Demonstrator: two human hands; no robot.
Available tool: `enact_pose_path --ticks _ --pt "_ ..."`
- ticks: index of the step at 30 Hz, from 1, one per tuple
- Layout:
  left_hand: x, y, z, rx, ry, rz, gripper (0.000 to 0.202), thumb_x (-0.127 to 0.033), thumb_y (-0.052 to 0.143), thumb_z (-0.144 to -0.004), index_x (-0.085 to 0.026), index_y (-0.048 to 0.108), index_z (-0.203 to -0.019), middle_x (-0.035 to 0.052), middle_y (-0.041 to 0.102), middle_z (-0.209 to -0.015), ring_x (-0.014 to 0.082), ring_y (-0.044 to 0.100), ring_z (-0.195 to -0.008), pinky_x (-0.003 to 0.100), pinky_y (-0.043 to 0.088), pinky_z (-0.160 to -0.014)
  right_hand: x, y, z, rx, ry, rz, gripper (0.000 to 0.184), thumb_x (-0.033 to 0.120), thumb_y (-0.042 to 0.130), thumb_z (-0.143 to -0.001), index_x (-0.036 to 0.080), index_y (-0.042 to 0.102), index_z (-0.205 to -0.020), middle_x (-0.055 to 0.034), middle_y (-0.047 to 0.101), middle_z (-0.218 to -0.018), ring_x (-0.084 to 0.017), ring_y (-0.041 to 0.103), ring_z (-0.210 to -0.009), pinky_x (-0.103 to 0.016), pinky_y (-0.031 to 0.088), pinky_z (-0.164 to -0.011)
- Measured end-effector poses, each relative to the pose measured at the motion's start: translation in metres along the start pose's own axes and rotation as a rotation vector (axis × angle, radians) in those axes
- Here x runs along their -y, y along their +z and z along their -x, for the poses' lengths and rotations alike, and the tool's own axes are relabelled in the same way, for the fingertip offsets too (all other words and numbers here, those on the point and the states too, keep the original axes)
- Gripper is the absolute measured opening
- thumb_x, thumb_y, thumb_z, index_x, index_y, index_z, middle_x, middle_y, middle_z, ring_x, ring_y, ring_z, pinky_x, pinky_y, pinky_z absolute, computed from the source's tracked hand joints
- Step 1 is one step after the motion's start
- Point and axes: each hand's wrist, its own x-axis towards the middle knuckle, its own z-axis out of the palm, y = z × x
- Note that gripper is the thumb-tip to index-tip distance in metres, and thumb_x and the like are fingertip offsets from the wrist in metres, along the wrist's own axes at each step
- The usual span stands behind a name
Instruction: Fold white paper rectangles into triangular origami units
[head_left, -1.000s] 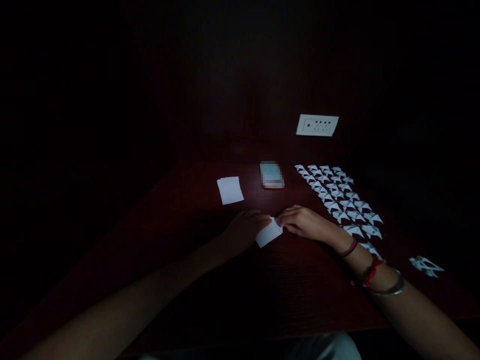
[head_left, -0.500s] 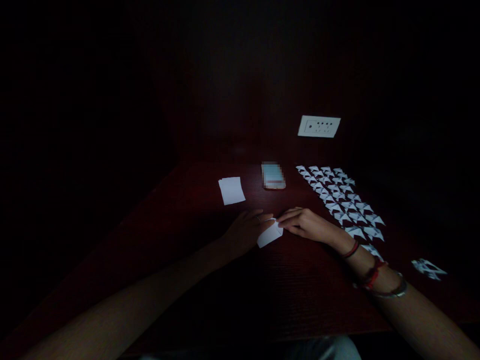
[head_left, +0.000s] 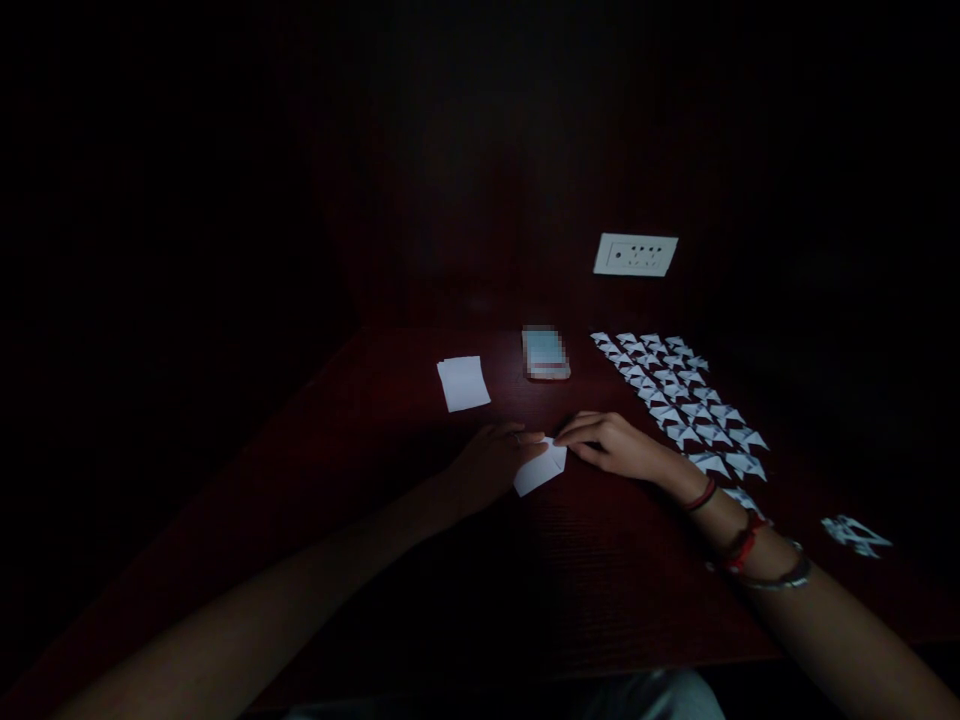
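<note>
A folded piece of white paper (head_left: 536, 474) lies on the dark red table, with a crease near its right end. My left hand (head_left: 491, 465) rests flat over the paper's upper left part, fingers stretched out and open, a ring on one finger. From the right, my right hand (head_left: 609, 445) touches the paper's upper right corner with its fingertips. Its fingers are extended, the thumb stands apart below them, and no grip shows. Farther back lies a small stack of white paper squares (head_left: 463, 384).
A phone (head_left: 546, 353), its screen blurred out, lies behind the hands. Rows of folded white paper pieces (head_left: 701, 411) cover the table's right side. A separate folded paper cluster (head_left: 856, 535) sits nearer the right edge. A socket plate (head_left: 636, 255) is on the back wall.
My right hand's fingertips have shifted slightly along the paper's upper right corner, and its thumb has drawn away from the paper's edge. My left hand stays nearly in place.
</note>
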Motion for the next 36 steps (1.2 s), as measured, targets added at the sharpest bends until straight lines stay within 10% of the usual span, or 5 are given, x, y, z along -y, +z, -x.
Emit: enact_pose_path --ticks 36 --pt "-0.006 -0.007 0.0 -0.001 -0.022 -0.014 0.036 -0.014 0.042 -0.081 -0.024 0.042 -0.115 0.0012 0.046 -0.118 0.0189 0.042 -0.104 0.034 0.031 -0.084 0.001 -0.005 -0.003 0.121 0.089 0.271 0.024 0.012 0.044 -0.073 0.02 0.065 -0.082 -0.003 0.058 -0.08 -0.015 0.053 -0.078 -0.027 0.037 -0.073"
